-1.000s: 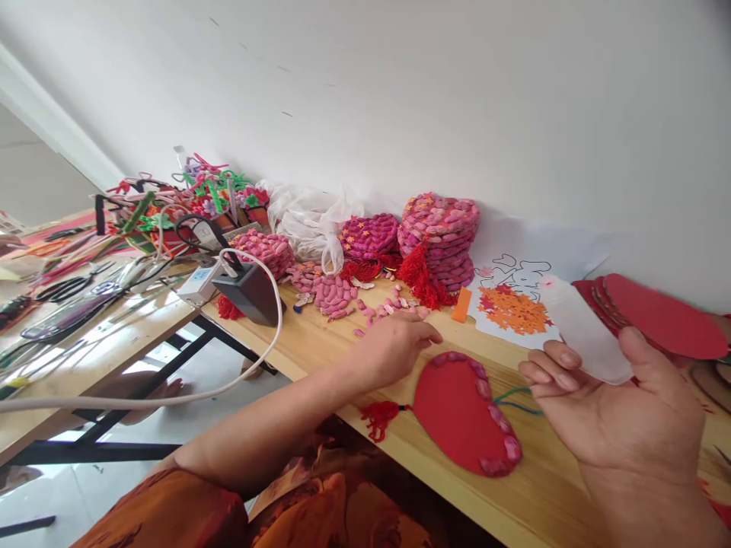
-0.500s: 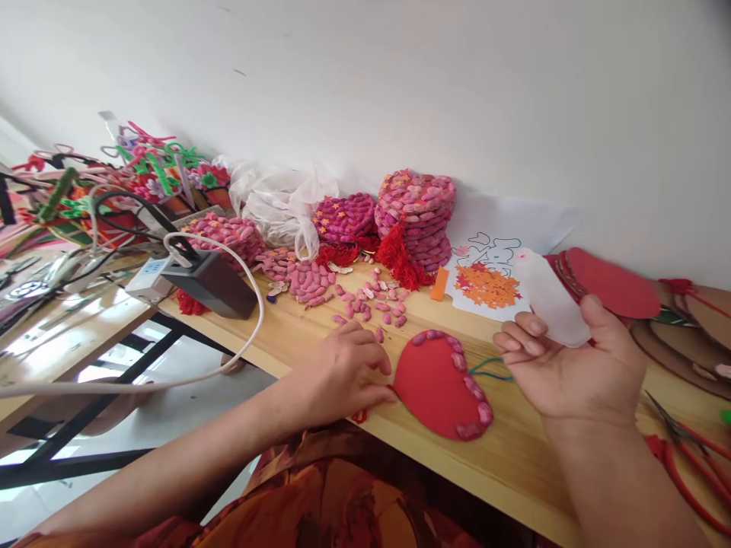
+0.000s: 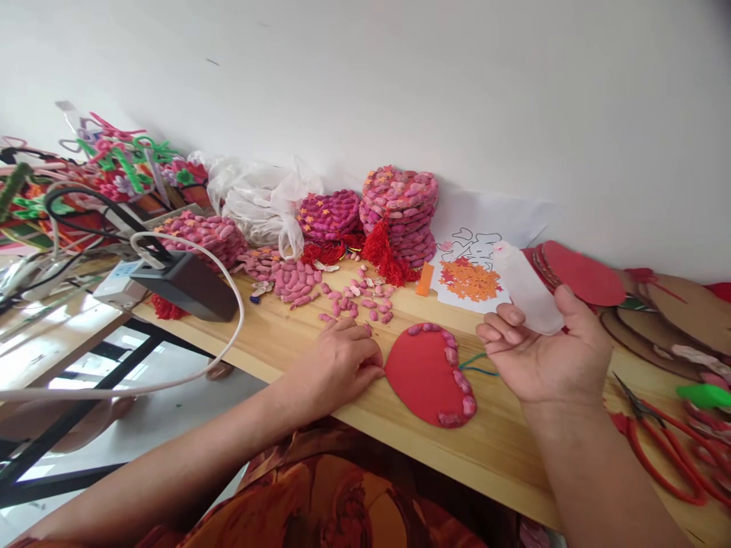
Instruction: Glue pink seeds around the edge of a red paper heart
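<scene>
My right hand (image 3: 542, 354) holds a small translucent white bottle (image 3: 525, 288) tilted above the wooden table (image 3: 514, 457). Below it lies a red heart-shaped card (image 3: 426, 373) with pink shells glued along its right edge and a green string on that side. My left hand (image 3: 343, 358) rests on the table at the card's left edge, fingers curled together and touching it; what they pinch, if anything, is hidden. Loose pink shells (image 3: 359, 301) lie scattered just behind that hand.
Stacks of finished pink shell hearts (image 3: 403, 209) with red tassels stand by the wall, beside a plastic bag (image 3: 256, 202). Red card blanks (image 3: 582, 274) and a printed sheet (image 3: 468, 270) lie right. Red-handled scissors (image 3: 662, 449) are at far right. A black adapter (image 3: 183, 281) with white cable sits left.
My left hand drew back from the loose shells to the heart card's left edge, over its tassel. The view swung left, and my right hand stayed raised with the bottle.
</scene>
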The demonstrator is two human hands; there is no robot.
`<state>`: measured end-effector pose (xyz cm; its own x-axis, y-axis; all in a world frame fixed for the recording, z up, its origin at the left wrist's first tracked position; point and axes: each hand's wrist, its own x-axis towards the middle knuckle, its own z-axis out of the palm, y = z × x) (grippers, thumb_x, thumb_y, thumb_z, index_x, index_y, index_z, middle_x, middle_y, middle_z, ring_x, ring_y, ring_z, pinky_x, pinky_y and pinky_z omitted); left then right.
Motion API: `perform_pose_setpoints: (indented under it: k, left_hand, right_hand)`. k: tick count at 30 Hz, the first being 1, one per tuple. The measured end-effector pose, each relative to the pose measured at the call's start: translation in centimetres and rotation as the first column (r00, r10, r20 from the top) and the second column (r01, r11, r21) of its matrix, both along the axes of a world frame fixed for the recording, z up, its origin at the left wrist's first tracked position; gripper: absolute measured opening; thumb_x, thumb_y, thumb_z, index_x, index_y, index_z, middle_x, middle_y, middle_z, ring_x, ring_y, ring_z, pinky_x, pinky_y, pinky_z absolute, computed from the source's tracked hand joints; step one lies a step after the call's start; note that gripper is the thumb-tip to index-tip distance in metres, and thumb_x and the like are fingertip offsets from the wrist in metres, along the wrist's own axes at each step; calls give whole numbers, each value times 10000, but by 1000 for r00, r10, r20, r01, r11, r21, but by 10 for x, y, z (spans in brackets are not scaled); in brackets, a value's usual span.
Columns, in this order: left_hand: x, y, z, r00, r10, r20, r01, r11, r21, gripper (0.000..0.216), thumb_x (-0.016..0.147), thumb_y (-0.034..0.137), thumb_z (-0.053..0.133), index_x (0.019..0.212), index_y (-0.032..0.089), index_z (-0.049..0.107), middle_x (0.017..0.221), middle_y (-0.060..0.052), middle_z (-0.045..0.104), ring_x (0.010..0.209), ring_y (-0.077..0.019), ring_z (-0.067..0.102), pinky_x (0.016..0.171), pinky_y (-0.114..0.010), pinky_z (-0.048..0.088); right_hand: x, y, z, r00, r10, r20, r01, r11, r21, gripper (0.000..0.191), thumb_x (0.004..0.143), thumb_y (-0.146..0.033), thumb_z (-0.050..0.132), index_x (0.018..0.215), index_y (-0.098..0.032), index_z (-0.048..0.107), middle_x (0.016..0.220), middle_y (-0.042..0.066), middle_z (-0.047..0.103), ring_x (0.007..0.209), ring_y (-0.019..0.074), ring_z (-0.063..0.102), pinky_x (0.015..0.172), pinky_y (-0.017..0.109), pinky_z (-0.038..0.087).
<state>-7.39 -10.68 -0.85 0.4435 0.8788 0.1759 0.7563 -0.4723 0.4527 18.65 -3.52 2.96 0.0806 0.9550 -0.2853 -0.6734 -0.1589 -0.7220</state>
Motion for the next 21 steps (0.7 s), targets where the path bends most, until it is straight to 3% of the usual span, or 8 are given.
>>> perform_pose_setpoints:
  k: [12,17,21]
  left_hand:
    - [-2,14,-1,992,97,-84,-85,987,138,184,1012,228,571,915,175,718,921,-63,691,935,-233,592,892,-392,457]
    - [-31,24,10,977,207,46,-212,960,182,139,994,249,626,952,186,742,932,-57,719,899,-210,632,851,-353,472]
    - [-58,27,16,968,249,17,-247,946,210,188,1007,254,602,919,170,745,890,-61,724,857,-209,647,799,-345,478]
  right_hand:
    - [0,-1,0,1000,-19,21,19,1000,-9,244,872,-413,528,716,-230,486,606,-4,420,496,128,320,482,273,393]
    - [1,0,-1,998,-22,62,20,999,35,210,834,-399,574,741,-230,490,610,-11,413,509,131,332,493,275,392]
    - [-1,-1,1,994,-37,101,30,997,66,223,801,-392,581,711,-227,460,591,-11,404,508,130,314,484,272,370]
